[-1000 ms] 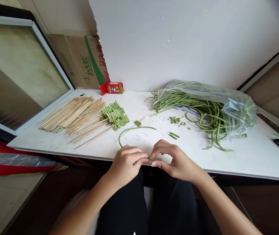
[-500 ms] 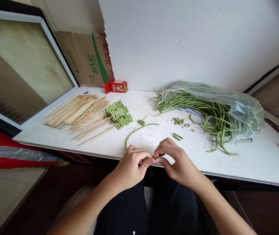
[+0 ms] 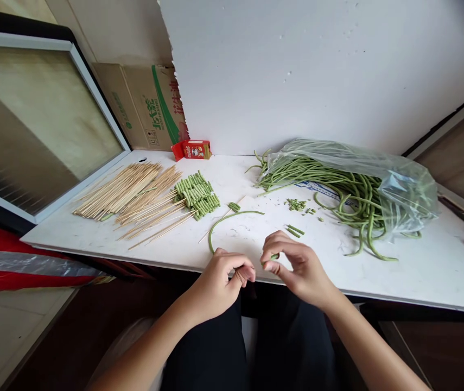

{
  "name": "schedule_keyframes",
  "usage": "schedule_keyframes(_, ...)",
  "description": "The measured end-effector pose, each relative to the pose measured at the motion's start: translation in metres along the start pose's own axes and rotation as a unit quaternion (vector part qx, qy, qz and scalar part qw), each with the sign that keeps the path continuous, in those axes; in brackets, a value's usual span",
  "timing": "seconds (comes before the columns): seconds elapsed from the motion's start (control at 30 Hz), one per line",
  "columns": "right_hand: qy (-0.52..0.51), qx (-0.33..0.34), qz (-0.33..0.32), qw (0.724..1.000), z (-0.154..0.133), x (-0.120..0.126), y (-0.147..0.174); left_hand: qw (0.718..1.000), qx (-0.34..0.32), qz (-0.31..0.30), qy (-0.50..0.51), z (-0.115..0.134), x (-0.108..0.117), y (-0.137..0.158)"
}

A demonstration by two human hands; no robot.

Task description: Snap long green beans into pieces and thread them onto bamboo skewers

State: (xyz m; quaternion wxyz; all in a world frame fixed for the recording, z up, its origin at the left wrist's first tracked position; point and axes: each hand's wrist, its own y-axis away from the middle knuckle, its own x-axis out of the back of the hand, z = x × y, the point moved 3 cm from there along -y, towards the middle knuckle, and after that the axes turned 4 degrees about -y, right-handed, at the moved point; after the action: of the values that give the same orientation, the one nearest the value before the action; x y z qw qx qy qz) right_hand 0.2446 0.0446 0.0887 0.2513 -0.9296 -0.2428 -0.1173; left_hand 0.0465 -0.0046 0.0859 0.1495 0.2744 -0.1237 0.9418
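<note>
My left hand (image 3: 226, 279) is closed at the table's front edge on a long green bean (image 3: 232, 216), which curves out from behind the fingers onto the white tabletop. My right hand (image 3: 294, 266), a little apart from it, pinches a short piece of green bean (image 3: 273, 257) between thumb and fingers. Just beyond it lie a few cut bean pieces (image 3: 296, 231). A bamboo skewer with bean pieces (image 3: 234, 207) on it lies past the long bean. Further left, several loaded skewers are stacked with their bean ends (image 3: 197, 194) together.
Bare bamboo skewers (image 3: 121, 187) are heaped at the left, near a framed glass panel (image 3: 44, 125). A clear plastic bag (image 3: 406, 198) of long beans lies at the right, with small bean scraps (image 3: 296, 205) before it. A small red box (image 3: 197, 149) stands at the back.
My hands were together on the bean; now they are apart. The bean has parted, a short piece going with my right hand and the long part staying at my left.
</note>
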Motion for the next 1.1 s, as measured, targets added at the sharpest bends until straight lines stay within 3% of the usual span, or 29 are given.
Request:
schedule_keyframes(0.1,0.146,0.001,0.089,0.985,0.023,0.033,-0.001,1.000,0.006,-0.001,0.031,-0.002,-0.001,-0.001)
schedule_keyframes(0.2,0.302,-0.018,0.172,0.937,0.051,0.070,0.003,0.998,0.008,0.011,0.062,-0.004,-0.003,-0.002)
schedule_keyframes(0.3,0.374,-0.072,0.175,0.908,0.077,0.092,0.008,0.998,0.012,0.019,0.062,-0.004,-0.004,-0.002)
schedule_keyframes(0.4,0.389,-0.103,0.153,0.903,0.091,0.099,0.012,0.998,0.007,0.015,0.054,-0.002,-0.004,-0.001)
schedule_keyframes(0.67,0.311,-0.166,0.147,0.924,0.092,0.103,0.013,1.000,0.012,-0.006,0.028,-0.004,-0.005,0.001)
schedule_keyframes(0.83,0.251,-0.156,0.157,0.942,0.061,0.088,0.006,0.998,-0.016,0.038,0.047,-0.007,-0.006,-0.003)
schedule_keyframes(0.87,0.214,-0.144,0.133,0.957,0.050,0.080,0.004,0.997,-0.014,0.046,0.054,-0.008,-0.007,-0.003)
schedule_keyframes(0.93,0.135,-0.120,0.024,0.983,0.026,0.057,0.001,0.996,0.000,0.063,0.064,-0.010,-0.008,-0.004)
schedule_keyframes(1.0,0.073,-0.088,-0.069,0.991,0.004,0.036,0.000,0.994,0.012,0.074,0.075,-0.011,-0.009,-0.003)
schedule_keyframes(1.1,0.050,-0.071,-0.101,0.991,-0.014,0.018,0.002,0.994,0.009,0.069,0.088,-0.009,-0.011,-0.002)
